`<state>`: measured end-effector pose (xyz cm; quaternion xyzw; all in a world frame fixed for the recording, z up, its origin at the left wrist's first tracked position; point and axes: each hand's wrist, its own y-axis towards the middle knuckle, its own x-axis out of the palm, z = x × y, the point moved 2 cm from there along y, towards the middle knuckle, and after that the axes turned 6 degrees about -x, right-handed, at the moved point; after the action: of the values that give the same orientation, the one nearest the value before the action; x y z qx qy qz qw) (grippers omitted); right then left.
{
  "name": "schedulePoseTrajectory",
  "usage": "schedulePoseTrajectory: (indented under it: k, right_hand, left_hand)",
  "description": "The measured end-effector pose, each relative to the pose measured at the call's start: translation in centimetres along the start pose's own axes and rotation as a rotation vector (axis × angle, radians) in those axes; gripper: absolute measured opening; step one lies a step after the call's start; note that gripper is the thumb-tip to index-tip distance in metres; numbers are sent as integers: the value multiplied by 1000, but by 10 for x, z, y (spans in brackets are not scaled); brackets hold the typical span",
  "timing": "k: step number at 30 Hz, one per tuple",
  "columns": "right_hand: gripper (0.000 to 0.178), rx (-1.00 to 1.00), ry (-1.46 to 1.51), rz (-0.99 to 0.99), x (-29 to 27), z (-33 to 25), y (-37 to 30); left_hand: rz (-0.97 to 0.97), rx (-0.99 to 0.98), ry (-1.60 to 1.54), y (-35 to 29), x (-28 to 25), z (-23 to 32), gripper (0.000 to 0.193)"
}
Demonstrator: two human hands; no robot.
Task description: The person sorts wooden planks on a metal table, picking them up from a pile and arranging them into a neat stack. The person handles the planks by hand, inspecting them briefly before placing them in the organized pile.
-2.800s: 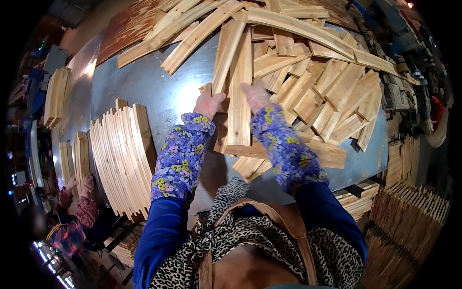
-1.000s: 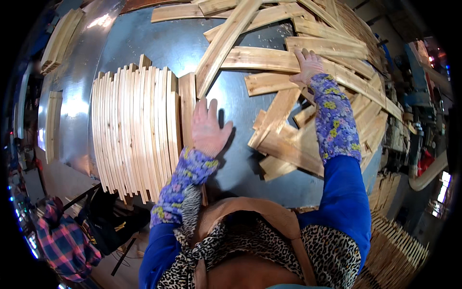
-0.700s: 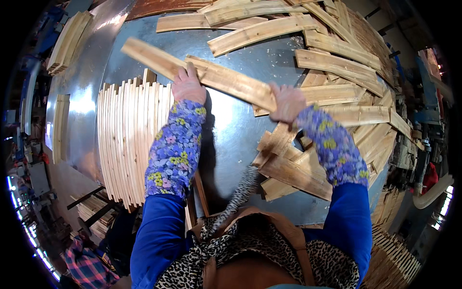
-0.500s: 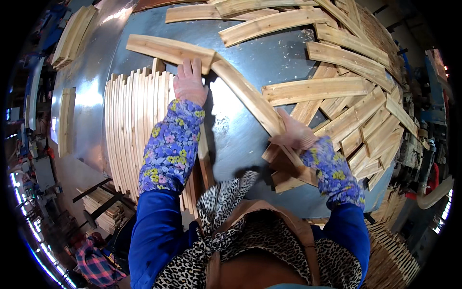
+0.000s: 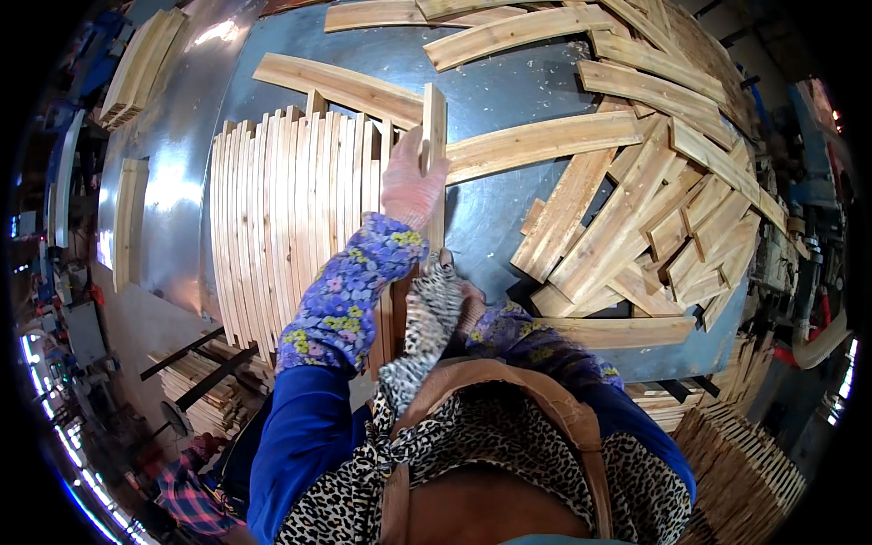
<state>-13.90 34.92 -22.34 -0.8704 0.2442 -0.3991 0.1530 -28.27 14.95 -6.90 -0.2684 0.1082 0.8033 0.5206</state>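
My left hand [image 5: 413,182] is closed around a wooden board [image 5: 435,118] standing on edge, thumb and fingers on either side of it. The board lies lengthwise away from me, along the right side of a row of upright wooden slats [image 5: 282,200]. At its near end is my right hand [image 5: 470,309], largely covered by the hanging tail of a leopard-print scarf [image 5: 431,313]; a fingertip shows against the board. Another board [image 5: 341,86] lies across the far end of the row. To the right, a loose board [image 5: 545,145] points toward my left hand.
A jumbled pile of boards [image 5: 627,218] covers the right of the blue-grey metal table [image 5: 495,232]. Small board stacks [image 5: 141,68] stand at far left. Below the table are slat bundles [image 5: 213,391] and a larger stack [image 5: 736,463]. A person in a plaid sleeve [image 5: 195,490] is at lower left.
The board that lay slanting between my hands is now upright on edge beside the row. My right hand has come left and nearer my body; my left hand has shifted right onto the board.
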Motion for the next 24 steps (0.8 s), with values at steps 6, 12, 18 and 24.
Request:
schedulePoseTrajectory:
  k: [6, 12, 18, 24]
  right_hand:
    - [50, 139, -254, -69, -8, 9, 0]
    - [52, 212, -342, -116, -22, 22, 10]
    - [59, 265, -653, -198, -9, 15, 24]
    - [90, 16, -1107, 1, 60, -71, 24]
  left_hand:
    - [32, -32, -112, 39, 13, 18, 82]
    - [-101, -291, 554, 225, -45, -17, 65]
    - [-365, 508, 1508, 335, -93, -111, 65]
    - [-304, 614, 1315, 342, -158, -42, 35]
